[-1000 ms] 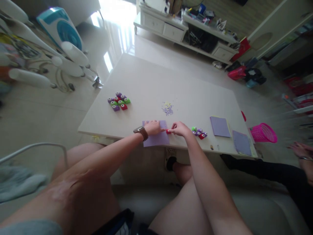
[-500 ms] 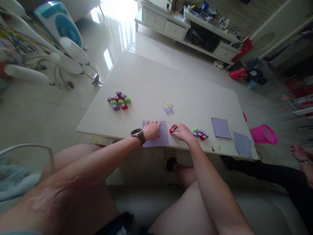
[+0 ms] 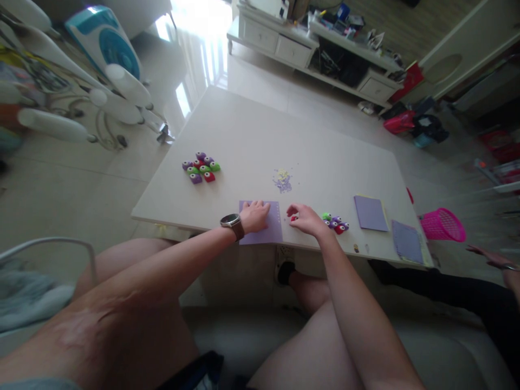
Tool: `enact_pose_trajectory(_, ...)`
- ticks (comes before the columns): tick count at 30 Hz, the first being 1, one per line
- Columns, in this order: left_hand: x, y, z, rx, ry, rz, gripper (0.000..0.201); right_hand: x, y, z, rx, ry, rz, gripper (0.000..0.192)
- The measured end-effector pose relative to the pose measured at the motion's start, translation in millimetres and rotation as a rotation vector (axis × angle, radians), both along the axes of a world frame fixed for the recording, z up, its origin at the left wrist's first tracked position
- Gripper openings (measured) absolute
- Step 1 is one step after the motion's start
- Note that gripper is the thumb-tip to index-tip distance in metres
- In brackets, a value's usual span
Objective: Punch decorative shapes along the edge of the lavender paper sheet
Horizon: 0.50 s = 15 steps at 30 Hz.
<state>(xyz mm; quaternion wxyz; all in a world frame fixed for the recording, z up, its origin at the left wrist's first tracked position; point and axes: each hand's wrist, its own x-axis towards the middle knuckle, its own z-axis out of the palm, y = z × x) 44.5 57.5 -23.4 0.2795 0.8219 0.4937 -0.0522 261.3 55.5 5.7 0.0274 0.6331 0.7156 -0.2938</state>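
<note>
My left hand (image 3: 255, 215), with a watch on its wrist, lies flat on a purple paper sheet (image 3: 271, 232) at the near edge of the white table (image 3: 252, 135). Just right of the sheet, my right hand (image 3: 305, 218) covers a small red punch (image 3: 293, 218) that rests on the table; only its left end shows. A cluster of green, purple and red punches (image 3: 335, 223) sits right beside that hand. A small heap of purple and yellow paper bits (image 3: 281, 180) lies beyond the sheet.
A second group of coloured punches (image 3: 199, 167) sits at the table's left. Two more purple sheets (image 3: 369, 213) (image 3: 407, 241) lie at the right, by a pink basket (image 3: 442, 225) on the floor. Another person's hand (image 3: 489, 255) and dark-clothed leg are at the right.
My right hand has drawn the red punch off the sheet's right edge and set it down on the table, then spread over it. My left hand stays pressed on the sheet.
</note>
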Motion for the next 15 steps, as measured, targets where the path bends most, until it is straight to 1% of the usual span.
enact_pose_trajectory(4,0,0,0.0,-0.009,-0.01,0.009,0.045,-7,-1,3.8,-0.072,-0.032,-0.001,0.031)
enact_pose_trajectory(7,0,0,-0.6,-0.012,-0.015,0.008,0.046,-9,-2,1.7,-0.086,-0.052,0.002,0.031)
enact_pose_trajectory(9,0,0,-1.0,-0.01,-0.015,0.004,0.046,-8,-2,-1.1,-0.057,-0.038,-0.011,0.036)
enact_pose_trajectory(13,1,0,-0.2,-0.009,-0.008,-0.001,0.046,-4,1,-6.2,0.084,-0.04,-0.06,0.057)
enact_pose_trajectory(15,1,0,1.0,-0.007,-0.001,-0.001,0.045,0,3,-8.0,0.105,-0.051,-0.063,0.055)
